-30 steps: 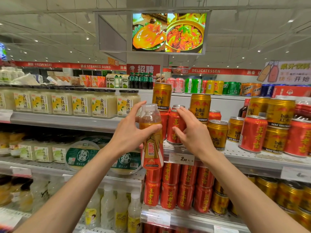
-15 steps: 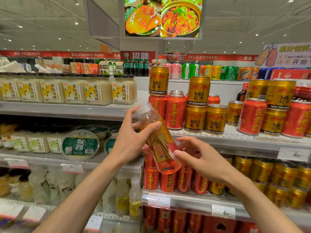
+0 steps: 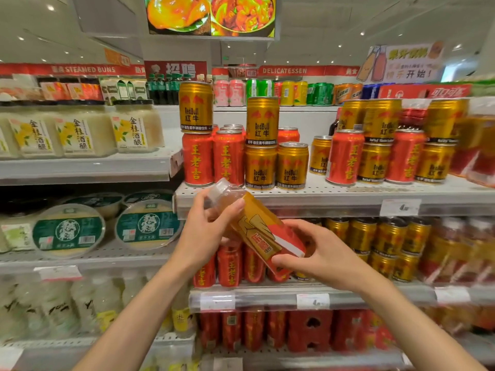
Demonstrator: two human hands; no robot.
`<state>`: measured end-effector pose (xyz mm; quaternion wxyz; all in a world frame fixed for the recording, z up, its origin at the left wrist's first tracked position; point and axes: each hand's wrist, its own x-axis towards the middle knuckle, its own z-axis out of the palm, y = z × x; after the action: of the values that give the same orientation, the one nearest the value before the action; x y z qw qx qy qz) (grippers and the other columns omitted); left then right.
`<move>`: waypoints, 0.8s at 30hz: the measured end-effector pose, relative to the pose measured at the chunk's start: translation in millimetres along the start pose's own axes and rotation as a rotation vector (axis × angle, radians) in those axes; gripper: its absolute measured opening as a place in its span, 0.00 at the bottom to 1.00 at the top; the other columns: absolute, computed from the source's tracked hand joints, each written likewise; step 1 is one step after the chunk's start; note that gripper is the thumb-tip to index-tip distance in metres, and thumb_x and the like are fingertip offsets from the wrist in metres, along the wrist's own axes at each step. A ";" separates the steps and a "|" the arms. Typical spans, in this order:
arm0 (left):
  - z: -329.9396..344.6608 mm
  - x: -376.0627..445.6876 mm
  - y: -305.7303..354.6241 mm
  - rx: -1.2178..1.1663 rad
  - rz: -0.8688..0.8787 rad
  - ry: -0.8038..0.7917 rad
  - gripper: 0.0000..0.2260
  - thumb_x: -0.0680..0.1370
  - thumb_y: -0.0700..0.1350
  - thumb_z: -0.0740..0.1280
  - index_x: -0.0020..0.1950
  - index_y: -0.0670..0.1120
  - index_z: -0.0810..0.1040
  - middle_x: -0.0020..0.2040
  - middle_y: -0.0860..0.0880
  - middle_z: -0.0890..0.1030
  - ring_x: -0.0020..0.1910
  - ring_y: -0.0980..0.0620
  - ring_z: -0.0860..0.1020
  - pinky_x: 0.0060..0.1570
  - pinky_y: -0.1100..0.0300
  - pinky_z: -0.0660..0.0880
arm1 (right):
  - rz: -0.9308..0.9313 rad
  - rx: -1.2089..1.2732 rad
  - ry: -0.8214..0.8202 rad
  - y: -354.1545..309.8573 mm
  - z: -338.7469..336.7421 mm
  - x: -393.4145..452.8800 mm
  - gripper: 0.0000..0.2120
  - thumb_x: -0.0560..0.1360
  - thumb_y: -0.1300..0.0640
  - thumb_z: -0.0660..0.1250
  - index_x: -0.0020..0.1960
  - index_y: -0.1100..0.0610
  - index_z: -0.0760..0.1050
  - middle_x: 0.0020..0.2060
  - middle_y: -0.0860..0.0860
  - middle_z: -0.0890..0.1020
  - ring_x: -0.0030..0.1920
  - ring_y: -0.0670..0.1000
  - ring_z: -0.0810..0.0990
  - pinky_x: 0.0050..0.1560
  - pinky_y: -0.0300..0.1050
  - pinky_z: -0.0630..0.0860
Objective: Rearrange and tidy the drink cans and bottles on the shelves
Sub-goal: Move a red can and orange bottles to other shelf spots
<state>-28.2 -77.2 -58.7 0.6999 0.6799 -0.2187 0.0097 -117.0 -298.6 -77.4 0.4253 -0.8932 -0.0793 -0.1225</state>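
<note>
An amber tea bottle [image 3: 257, 226] with a clear cap and an orange-red label lies tilted in front of the shelves, cap up-left. My left hand [image 3: 206, 231] grips its neck and shoulder. My right hand [image 3: 318, 253] holds its base from the lower right. Behind it, the upper drink shelf [image 3: 334, 195] carries red cans [image 3: 198, 159] and gold Red Bull cans [image 3: 261, 167], some stacked two high. The shelf below [image 3: 375, 295] holds more red cans [image 3: 230, 266] and gold cans [image 3: 385, 236].
White rice-wine jars [image 3: 80, 129] stand on the left shelf, green-lidded round tubs [image 3: 69, 231] below them, pale bottles [image 3: 53, 303] lower still. Price tags hang on the shelf edges. A screen and signs hang overhead.
The bottle went from upright at the upper shelf to tilted and lower. My right hand left the cans and closed on the bottle's base. The camera tipped downward.
</note>
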 end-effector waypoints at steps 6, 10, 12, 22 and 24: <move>59.2 -7.9 0.3 -0.013 -0.006 0.007 0.16 0.78 0.47 0.72 0.63 0.45 0.75 0.40 0.50 0.85 0.30 0.53 0.82 0.30 0.55 0.82 | 0.035 -0.030 0.012 31.6 -53.9 -40.0 0.29 0.66 0.39 0.79 0.63 0.33 0.72 0.55 0.37 0.82 0.52 0.39 0.83 0.56 0.43 0.81; 124.9 -20.1 1.2 -0.054 -0.012 0.021 0.17 0.78 0.46 0.72 0.64 0.44 0.75 0.42 0.49 0.86 0.30 0.50 0.81 0.28 0.56 0.81 | 0.048 -0.039 0.027 59.6 -104.2 -74.4 0.30 0.66 0.38 0.79 0.65 0.35 0.73 0.55 0.38 0.82 0.53 0.39 0.83 0.56 0.43 0.81; 165.0 -27.2 0.7 -0.078 -0.016 0.033 0.17 0.78 0.46 0.72 0.64 0.44 0.76 0.43 0.47 0.86 0.30 0.50 0.81 0.28 0.57 0.81 | 0.058 -0.064 0.032 77.5 -133.4 -94.5 0.32 0.66 0.36 0.78 0.67 0.36 0.73 0.56 0.37 0.82 0.54 0.38 0.82 0.56 0.42 0.81; 355.2 -30.1 18.5 -0.074 -0.025 -0.093 0.24 0.72 0.55 0.75 0.65 0.48 0.75 0.49 0.48 0.86 0.36 0.59 0.84 0.33 0.61 0.81 | 0.129 -0.038 0.153 146.2 -280.9 -187.0 0.27 0.66 0.42 0.79 0.61 0.34 0.73 0.50 0.33 0.82 0.51 0.37 0.82 0.48 0.32 0.78; 381.7 -22.6 25.6 -0.043 -0.009 -0.138 0.27 0.71 0.57 0.74 0.67 0.48 0.74 0.53 0.47 0.86 0.40 0.57 0.85 0.34 0.61 0.81 | 0.149 -0.056 0.191 155.7 -304.6 -195.5 0.29 0.65 0.40 0.79 0.63 0.34 0.74 0.51 0.31 0.81 0.51 0.38 0.83 0.49 0.36 0.80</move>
<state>-168.5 -433.7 -49.4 0.6977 0.6647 -0.2635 -0.0450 -312.0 -640.7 -63.3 0.4138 -0.8924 0.0317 -0.1772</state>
